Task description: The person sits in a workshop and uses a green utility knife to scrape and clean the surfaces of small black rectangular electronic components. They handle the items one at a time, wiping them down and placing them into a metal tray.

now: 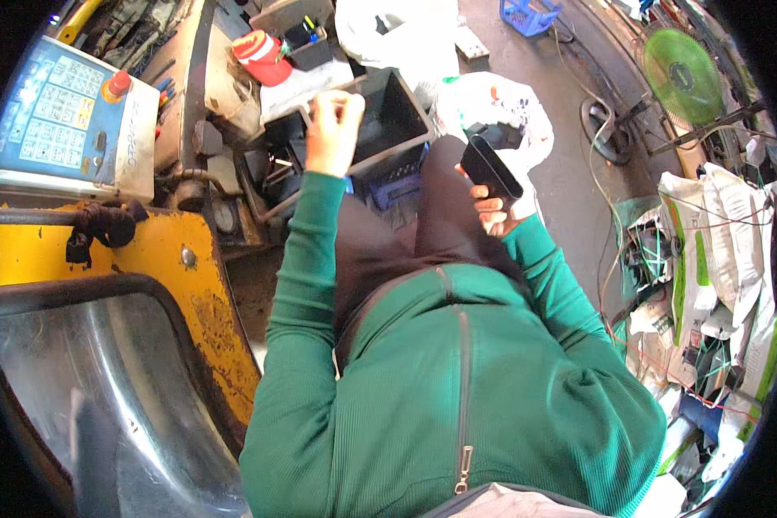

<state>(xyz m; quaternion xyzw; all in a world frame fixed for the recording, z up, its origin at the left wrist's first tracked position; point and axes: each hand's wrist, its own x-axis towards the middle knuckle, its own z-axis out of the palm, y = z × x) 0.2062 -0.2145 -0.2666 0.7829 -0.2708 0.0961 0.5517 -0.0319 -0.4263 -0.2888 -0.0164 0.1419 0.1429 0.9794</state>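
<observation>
My right hand (492, 216) grips a black oblong piece (493, 169), smooth and hollow-looking like a small shallow box, above my right thigh. The fingers wrap its near side, and it is held tilted. Raised over the left side of a black bin (429, 134), my left hand (332, 138) has its fingers curled together. Whatever they may pinch is hidden or too small to make out. Beyond the right hand, a white plastic bag (535, 121) stands open with dark pieces (501, 134) inside it.
A blue control panel with a red button (119, 84) and a yellow machine (203, 332) stand at my left. Near the bin sits a red tub (263, 59). On the right are a green fan (684, 78), a floor cable (609, 207) and stacked white sacks (716, 233).
</observation>
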